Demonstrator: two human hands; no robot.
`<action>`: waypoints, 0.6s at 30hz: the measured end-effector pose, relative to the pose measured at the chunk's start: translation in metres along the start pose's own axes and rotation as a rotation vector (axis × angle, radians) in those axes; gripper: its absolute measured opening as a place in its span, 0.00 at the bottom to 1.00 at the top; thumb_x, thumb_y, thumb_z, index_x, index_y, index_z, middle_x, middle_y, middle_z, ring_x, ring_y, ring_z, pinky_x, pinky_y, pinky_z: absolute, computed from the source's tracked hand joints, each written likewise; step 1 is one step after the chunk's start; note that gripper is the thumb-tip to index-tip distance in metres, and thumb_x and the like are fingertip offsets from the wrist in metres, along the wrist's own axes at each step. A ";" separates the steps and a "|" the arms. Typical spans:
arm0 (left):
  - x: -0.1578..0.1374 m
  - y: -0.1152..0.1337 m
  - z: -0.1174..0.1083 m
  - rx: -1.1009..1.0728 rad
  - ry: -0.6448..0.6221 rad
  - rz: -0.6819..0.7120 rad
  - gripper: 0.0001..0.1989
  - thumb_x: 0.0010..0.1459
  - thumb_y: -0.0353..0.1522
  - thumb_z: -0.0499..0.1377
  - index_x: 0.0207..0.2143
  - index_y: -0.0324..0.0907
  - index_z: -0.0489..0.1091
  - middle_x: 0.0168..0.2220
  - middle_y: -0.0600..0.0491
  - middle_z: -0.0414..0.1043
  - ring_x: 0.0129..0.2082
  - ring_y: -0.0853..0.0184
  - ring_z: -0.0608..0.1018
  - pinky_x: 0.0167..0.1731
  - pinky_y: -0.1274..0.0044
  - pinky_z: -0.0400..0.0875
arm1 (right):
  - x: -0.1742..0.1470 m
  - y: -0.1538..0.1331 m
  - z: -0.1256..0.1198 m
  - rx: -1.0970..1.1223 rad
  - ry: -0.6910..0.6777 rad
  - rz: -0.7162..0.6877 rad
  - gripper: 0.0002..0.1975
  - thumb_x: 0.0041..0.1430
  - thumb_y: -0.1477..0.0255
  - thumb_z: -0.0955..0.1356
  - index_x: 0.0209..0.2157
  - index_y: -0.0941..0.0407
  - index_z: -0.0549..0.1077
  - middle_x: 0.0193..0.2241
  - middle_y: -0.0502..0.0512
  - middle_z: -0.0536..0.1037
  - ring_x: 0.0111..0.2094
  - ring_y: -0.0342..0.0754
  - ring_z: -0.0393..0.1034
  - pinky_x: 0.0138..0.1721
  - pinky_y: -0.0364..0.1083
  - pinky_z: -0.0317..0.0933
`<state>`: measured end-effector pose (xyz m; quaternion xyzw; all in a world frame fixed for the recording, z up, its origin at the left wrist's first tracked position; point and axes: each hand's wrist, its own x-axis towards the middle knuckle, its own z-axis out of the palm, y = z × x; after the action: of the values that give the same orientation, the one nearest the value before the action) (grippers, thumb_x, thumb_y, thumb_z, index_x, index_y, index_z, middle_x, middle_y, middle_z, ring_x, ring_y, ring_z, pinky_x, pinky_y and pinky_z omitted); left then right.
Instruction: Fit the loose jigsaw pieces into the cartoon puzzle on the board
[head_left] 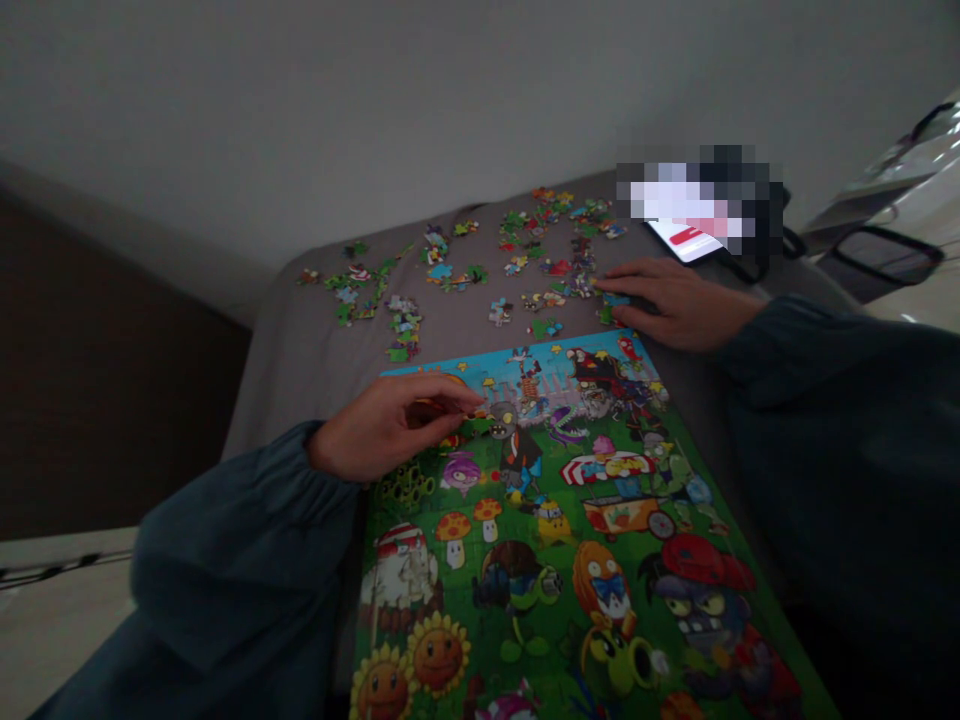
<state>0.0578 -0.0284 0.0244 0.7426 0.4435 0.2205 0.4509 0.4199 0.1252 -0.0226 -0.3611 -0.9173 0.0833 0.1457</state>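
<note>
A colourful cartoon jigsaw puzzle picture [517, 540] lies in front of me, showing zombies, mushrooms and sunflowers on green. Over its upper left part is my left hand [397, 422], thumb and forefinger pinched together. A small green jigsaw piece [478, 426] shows at those fingertips, partly hidden by them. My right hand [667, 303] rests beyond the picture's top right corner with its fingers stretched out and apart. Its fingertips touch loose jigsaw pieces [583, 287] on the grey cloth. I see nothing gripped in that hand.
More loose pieces [360, 290] lie scattered over the grey cloth surface [292, 350] behind the picture. A lit phone [690, 240], partly blurred out, lies at the back right near dark straps. A pale wall [337, 120] rises behind; a dark brown panel [97, 370] stands left.
</note>
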 end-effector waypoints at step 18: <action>-0.002 -0.005 -0.014 -0.068 0.110 -0.011 0.10 0.60 0.32 0.65 0.44 0.44 0.78 0.40 0.50 0.79 0.37 0.67 0.81 0.39 0.78 0.78 | 0.000 0.001 -0.001 0.003 0.002 -0.017 0.26 0.66 0.60 0.60 0.61 0.52 0.71 0.56 0.63 0.75 0.58 0.63 0.68 0.59 0.65 0.62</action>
<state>0.0440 -0.0225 0.0267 0.7110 0.4642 0.2734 0.4519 0.4211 0.1263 -0.0219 -0.3530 -0.9201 0.0832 0.1479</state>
